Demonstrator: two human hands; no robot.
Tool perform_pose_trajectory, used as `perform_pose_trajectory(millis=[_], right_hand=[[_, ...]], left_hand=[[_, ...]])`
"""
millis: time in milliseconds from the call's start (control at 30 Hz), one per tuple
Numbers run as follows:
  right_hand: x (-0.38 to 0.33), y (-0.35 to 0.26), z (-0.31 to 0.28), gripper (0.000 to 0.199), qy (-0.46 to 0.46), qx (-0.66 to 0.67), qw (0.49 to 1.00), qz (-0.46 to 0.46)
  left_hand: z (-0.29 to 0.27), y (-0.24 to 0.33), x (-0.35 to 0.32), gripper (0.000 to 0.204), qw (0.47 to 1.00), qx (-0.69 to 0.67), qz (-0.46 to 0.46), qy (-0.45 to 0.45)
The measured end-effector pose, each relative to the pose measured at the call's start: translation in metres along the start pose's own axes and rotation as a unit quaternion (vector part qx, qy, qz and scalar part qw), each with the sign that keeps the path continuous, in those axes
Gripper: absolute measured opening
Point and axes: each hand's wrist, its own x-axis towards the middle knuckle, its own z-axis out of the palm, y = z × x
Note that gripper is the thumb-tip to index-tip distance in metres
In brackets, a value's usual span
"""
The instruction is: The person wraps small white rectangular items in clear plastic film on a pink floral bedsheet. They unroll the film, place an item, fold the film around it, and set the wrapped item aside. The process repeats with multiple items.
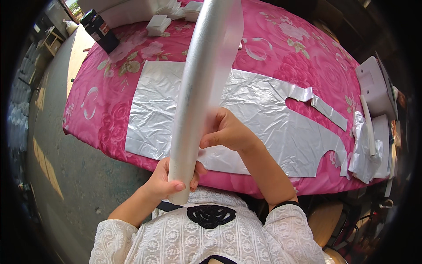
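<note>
A long roll of translucent whitish plastic film rises tilted in front of me, its top running past the upper edge of the view. My left hand grips the roll near its lower end, thumb across the front. At the roll's right side, my right hand has its fingers bent, thumb and fingertips pinching the loose layer of film; part of the fingers is hidden behind it. Beneath the roll, a wrinkled silver plastic carrier bag lies flat on the table, its handle loops pointing right.
A pink flowered cloth covers the table. At the far left stands a dark jar with a black lid. White stacked pads sit at the back. Along the right edge are a white box and crumpled clear plastic.
</note>
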Motion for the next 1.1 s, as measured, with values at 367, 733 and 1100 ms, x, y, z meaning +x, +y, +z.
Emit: perform_pose_trajectory(millis=[367, 733, 1100], right_hand=[[-0.021, -0.007, 0.024, 0.044, -0.011, -0.021, 1.000, -0.015], [-0.051, 0.031, 0.028, 0.038, 0.204, -0.220, 0.935, 0.187], [-0.043, 0.032, 0.047, 0.042, 0.046, -0.596, 0.793, -0.118]], left_hand=[[-0.043, -0.054, 0.007, 0.074, 0.901, -0.369, -0.087, -0.213], [-0.033, -0.031, 0.033, 0.064, 0.976, 0.188, -0.066, 0.086], [-0.051, -0.025, -0.019, 0.027, 0.915, 0.289, -0.256, 0.119]])
